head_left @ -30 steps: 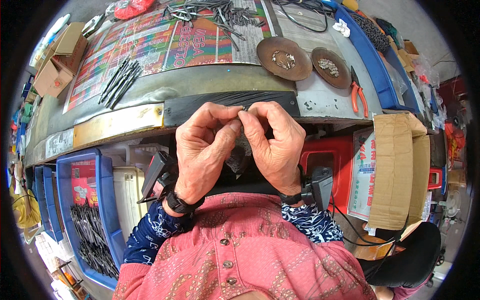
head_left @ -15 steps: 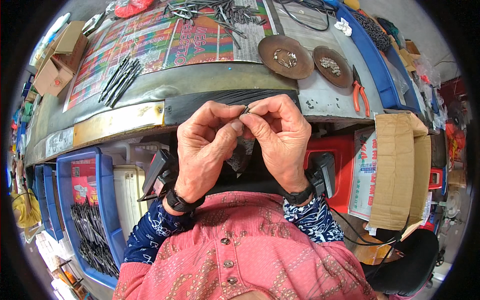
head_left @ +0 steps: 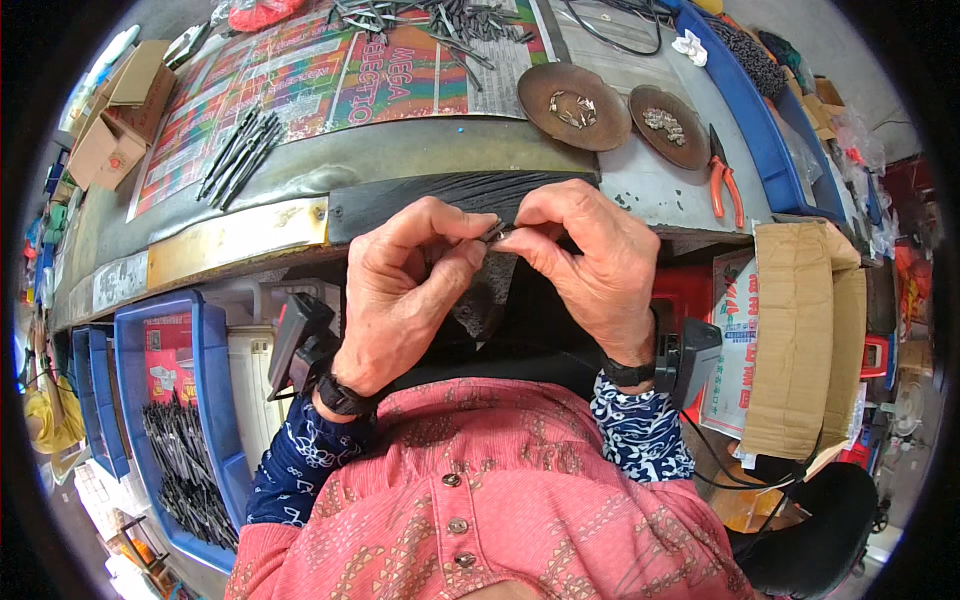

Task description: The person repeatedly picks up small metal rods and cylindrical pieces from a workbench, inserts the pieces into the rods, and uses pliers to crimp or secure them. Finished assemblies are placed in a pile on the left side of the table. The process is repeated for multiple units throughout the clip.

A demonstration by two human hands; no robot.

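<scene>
In front of my chest, just off the table's near edge, both hands meet at their fingertips. My left hand (head_left: 412,285) pinches a small black piece (head_left: 494,231) between thumb and forefinger. My right hand (head_left: 585,262) is closed in a pinch at the other end of it; a tiny shiny bit shows there, too small to name. Beyond my right hand are two shallow brown dishes: the bigger dish (head_left: 548,122) has small silvery pieces in a loose ring, and the smaller dish (head_left: 690,152) holds a little heap of them. Pliers with red handles (head_left: 722,190) lie beside the dishes.
Thin black strips (head_left: 240,160) lie on the table at left, with a larger pile (head_left: 440,20) at the back. A blue bin (head_left: 212,400) of black strips stands at lower left. An open cardboard box (head_left: 790,340) is at right, below a long blue tray (head_left: 775,130).
My right hand has shifted right and turned slightly, its wrist moving outward. My left wrist has moved a little left. The fingertips stay together around the small black piece.
</scene>
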